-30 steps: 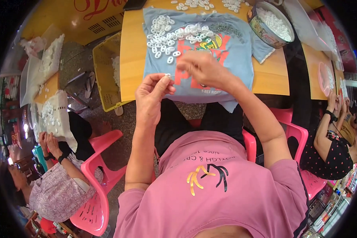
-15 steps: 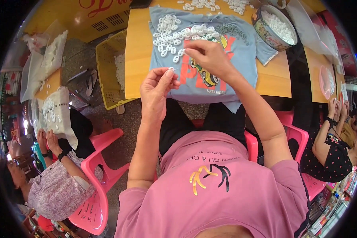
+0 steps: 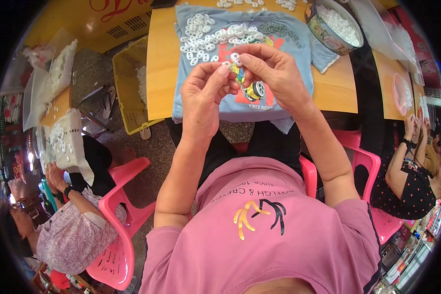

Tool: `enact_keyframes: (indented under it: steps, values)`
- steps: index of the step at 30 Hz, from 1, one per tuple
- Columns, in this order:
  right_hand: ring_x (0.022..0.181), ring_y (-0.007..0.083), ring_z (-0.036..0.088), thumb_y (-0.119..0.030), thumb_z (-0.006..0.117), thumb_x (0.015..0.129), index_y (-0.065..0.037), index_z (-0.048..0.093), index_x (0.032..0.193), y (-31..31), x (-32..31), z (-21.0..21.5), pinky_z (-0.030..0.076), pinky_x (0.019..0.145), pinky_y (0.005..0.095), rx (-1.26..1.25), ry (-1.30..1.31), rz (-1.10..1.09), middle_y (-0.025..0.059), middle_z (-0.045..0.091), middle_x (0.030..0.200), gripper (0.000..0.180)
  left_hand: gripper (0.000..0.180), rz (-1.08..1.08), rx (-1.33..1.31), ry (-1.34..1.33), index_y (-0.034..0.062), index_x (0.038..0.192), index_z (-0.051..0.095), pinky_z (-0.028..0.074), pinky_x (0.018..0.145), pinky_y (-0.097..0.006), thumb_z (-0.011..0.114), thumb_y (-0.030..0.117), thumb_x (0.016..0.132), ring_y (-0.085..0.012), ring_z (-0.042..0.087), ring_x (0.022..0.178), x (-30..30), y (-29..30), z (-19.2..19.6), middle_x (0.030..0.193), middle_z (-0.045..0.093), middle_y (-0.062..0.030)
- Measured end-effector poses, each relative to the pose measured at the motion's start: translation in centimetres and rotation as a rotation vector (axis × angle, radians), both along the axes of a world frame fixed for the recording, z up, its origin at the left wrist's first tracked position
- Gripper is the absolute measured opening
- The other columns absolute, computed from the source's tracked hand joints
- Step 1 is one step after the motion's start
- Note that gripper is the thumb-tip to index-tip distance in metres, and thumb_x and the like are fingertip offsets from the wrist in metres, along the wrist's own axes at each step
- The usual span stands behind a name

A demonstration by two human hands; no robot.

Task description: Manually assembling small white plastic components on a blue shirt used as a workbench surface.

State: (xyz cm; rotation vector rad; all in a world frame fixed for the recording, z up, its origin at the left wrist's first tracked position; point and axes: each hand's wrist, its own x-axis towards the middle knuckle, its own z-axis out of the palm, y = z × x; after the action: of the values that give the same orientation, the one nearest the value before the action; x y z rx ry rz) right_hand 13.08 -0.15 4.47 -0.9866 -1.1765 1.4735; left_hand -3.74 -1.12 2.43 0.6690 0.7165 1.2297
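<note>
My left hand is closed in a pinch on a small white plastic piece, mostly covered by the thumb. Right beside it, my right hand pinches a white oval plastic piece with two holes. The fingertips of both hands nearly meet, and I cannot tell whether the two pieces touch. Below them lies a blue-grey printed T-shirt, spread over the table. Many loose white two-hole pieces are scattered on its far left part. A patch of small dark green bits lies to their right.
The yellow table has more white pieces at its far edge. A round tin of white parts stands at the far right. A yellow crate is on the floor at left. Seated people work at both sides, on pink chairs.
My right hand has come back from the pile with a white two-hole piece and now meets my left hand. The left hand has moved slightly up and right. The view has shifted a little.
</note>
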Motion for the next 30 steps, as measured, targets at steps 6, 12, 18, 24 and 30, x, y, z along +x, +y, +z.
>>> enact_keyframes:
  steps: [6, 12, 18, 24, 30]
  values:
    - [0.070, 0.0074, 0.059, -0.014, 0.061, 0.096, 0.002, 0.064, 0.117, -0.1, 0.2, 0.0, 0.051, 0.064, 0.0223, 0.079, -0.051, -0.044, 0.0034, 0.065, 0.089, 0.027, 0.015, 0.021, -0.009, -0.006, -0.0004, 0.101, 0.060, 0.054, 0.067, -0.027, 0.064, 0.012, 0.094, -0.0142, 0.065, 0.071, 0.3, 0.0, -0.1, 0.086, 0.067, -0.0104]
    - [0.072, 0.0067, 0.059, -0.011, 0.060, 0.096, 0.002, 0.064, 0.118, -0.2, -0.1, -0.1, 0.052, 0.065, 0.0212, 0.165, -0.147, -0.068, 0.0045, 0.066, 0.095, 0.025, 0.014, 0.049, -0.011, -0.039, -0.0001, 0.101, 0.058, 0.054, 0.066, -0.027, 0.063, 0.011, 0.094, -0.0150, 0.065, 0.071, 0.7, 0.1, 0.1, 0.087, 0.067, -0.0108]
    - [0.075, 0.0061, 0.059, -0.007, 0.061, 0.095, 0.003, 0.065, 0.114, -0.5, -1.0, -0.6, 0.051, 0.065, 0.0205, 0.260, -0.233, -0.195, 0.0039, 0.066, 0.096, 0.022, 0.015, 0.048, -0.025, -0.068, -0.0003, 0.101, 0.058, 0.054, 0.065, -0.026, 0.063, 0.013, 0.095, -0.0138, 0.065, 0.071, 1.4, -0.2, 0.0, 0.087, 0.066, -0.0100]
    - [0.078, 0.0064, 0.060, -0.005, 0.061, 0.095, 0.001, 0.065, 0.114, -0.2, -0.8, -0.8, 0.049, 0.065, 0.0198, 0.444, -0.420, -0.227, 0.0022, 0.064, 0.094, 0.020, 0.016, 0.038, -0.035, -0.040, -0.0005, 0.102, 0.058, 0.054, 0.066, -0.026, 0.063, 0.013, 0.095, -0.0125, 0.063, 0.070, 1.4, -0.4, -0.3, 0.088, 0.065, -0.0085]
    - [0.075, 0.0049, 0.057, -0.007, 0.061, 0.095, 0.001, 0.066, 0.114, -0.3, -0.5, -0.5, 0.048, 0.064, 0.0193, 0.403, -0.398, -0.234, 0.0014, 0.064, 0.094, 0.021, 0.015, 0.058, -0.015, -0.032, -0.0005, 0.101, 0.058, 0.054, 0.066, -0.026, 0.063, 0.013, 0.095, -0.0121, 0.063, 0.071, 1.3, -0.4, -0.5, 0.087, 0.065, -0.0078]
